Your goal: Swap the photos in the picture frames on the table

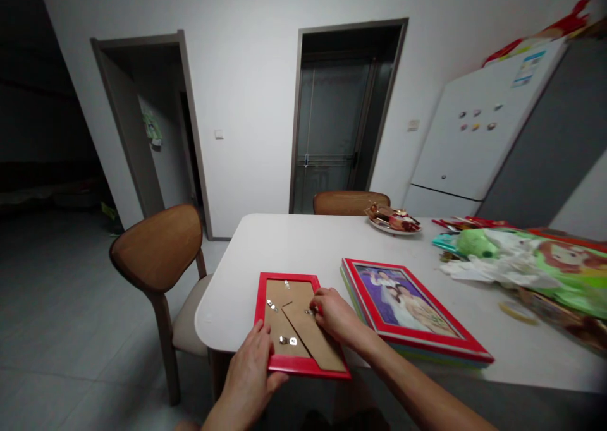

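Note:
A red picture frame point(288, 363) lies back side up at the table's front edge, its brown backing board point(279, 320) showing metal clips and a slanted stand flap. My left hand point(251, 364) grips the frame's lower left corner, thumb at the bottom edge and fingers on the left side. My right hand point(334, 314) is closed, its fingertips pinched at the metal clip on the right side of the backing; the fingertips partly hide that clip. Right of it lies a stack of frames, the top one a red frame point(427, 341) with a photo of people.
The white table point(284, 241) also holds a plate of snacks point(396, 222) at the back, and plastic bags point(512, 260) and a tape roll point(518, 313) at the right. Wooden chairs point(159, 251) stand left and behind. A fridge point(474, 121) is back right.

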Action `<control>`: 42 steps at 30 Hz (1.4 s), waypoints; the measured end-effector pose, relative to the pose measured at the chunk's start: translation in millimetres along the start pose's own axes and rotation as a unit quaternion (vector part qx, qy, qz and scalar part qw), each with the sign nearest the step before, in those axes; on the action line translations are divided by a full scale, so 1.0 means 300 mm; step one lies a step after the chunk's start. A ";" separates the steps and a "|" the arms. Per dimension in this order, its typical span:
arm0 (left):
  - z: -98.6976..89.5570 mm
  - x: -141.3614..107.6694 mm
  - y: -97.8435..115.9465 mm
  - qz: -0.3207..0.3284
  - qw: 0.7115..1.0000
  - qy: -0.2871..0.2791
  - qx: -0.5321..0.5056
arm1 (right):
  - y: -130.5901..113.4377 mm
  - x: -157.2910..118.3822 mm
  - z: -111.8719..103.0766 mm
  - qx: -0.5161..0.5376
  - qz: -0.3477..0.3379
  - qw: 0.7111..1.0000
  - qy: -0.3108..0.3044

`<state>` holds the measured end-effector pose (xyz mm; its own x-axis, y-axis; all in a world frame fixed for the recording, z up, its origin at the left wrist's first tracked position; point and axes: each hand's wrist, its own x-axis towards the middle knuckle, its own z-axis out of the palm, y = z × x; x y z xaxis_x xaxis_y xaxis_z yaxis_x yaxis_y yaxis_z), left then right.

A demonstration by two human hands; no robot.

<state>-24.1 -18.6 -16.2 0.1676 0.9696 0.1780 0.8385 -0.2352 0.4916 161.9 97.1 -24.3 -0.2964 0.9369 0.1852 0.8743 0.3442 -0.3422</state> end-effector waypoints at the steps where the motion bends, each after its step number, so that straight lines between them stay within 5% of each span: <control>1: -0.001 -0.001 0.001 -0.002 1.000 0.000 -0.001 | 0.004 -0.003 0.004 0.000 0.001 1.000 0.003; 13: 0.007 -0.004 0.010 -0.029 0.999 0.000 -0.028 | -0.073 0.074 0.007 -0.026 -0.041 0.998 0.035; 21: 0.010 0.008 -0.013 -0.004 0.999 -0.009 -0.041 | -0.131 0.153 0.069 -0.041 0.014 0.998 0.043; 28: 0.011 0.001 -0.009 -0.006 0.998 -0.006 -0.054 | -0.128 0.064 0.007 -0.025 -0.007 0.999 0.044; 34: 0.020 0.000 -0.011 -0.001 0.998 0.006 -0.070 | -0.108 -0.080 -0.040 0.006 -0.041 0.999 -0.028; 42: 0.017 0.015 -0.002 -0.030 0.982 0.054 -0.181 | -0.141 -0.054 -0.102 0.053 -0.027 0.998 0.020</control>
<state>-21.3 -13.8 -20.0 0.0522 0.9742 0.2195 0.6031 -0.2059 0.7706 141.4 65.5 15.3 -0.3246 0.9142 0.2425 0.8110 0.4010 -0.4261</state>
